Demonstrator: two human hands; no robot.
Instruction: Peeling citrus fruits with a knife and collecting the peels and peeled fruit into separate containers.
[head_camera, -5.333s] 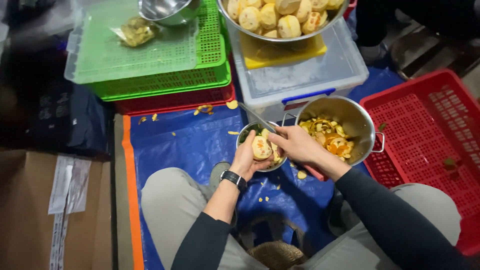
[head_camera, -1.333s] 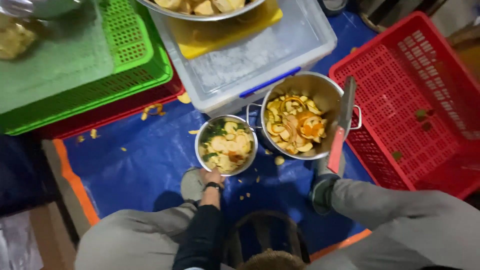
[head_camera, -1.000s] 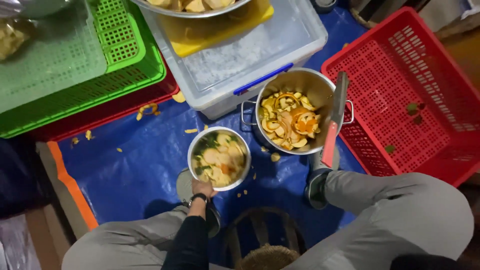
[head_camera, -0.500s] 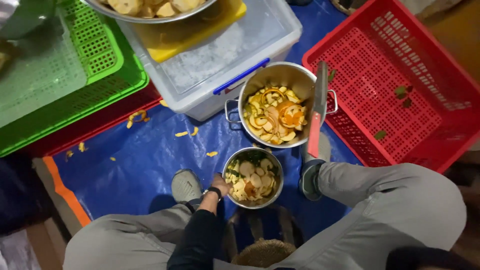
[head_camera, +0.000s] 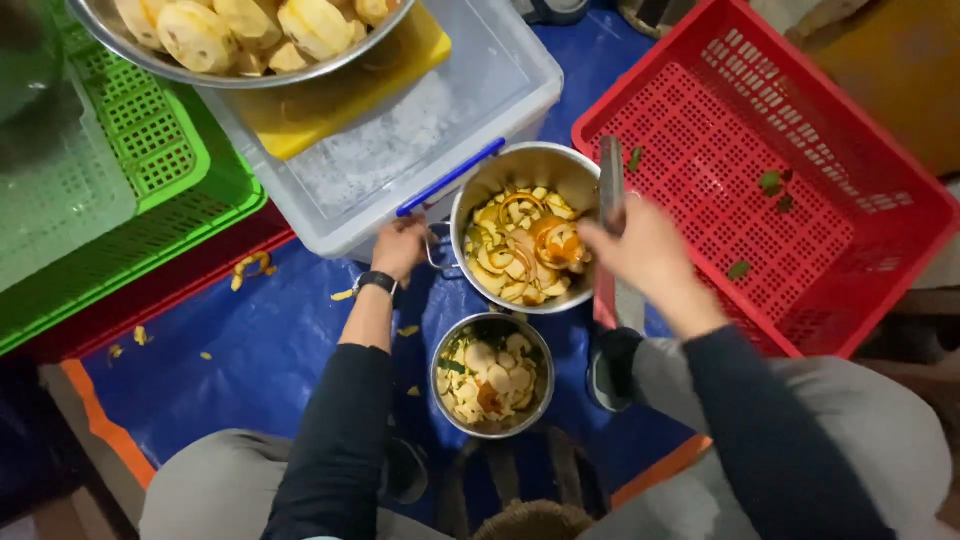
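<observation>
The left hand (head_camera: 400, 247) is gripping the side handle of the round steel pot (head_camera: 525, 228), fingers closed on it. The pot is holding curled orange and yellow peels. The right hand (head_camera: 640, 250) is closing around a knife (head_camera: 611, 180) lying across the pot's right rim. A smaller steel bowl (head_camera: 492, 375) of pale scraps is sitting just below the pot. A perforated red crate (head_camera: 790, 170) is lying right of the pot, on the blue tarp (head_camera: 270, 340).
</observation>
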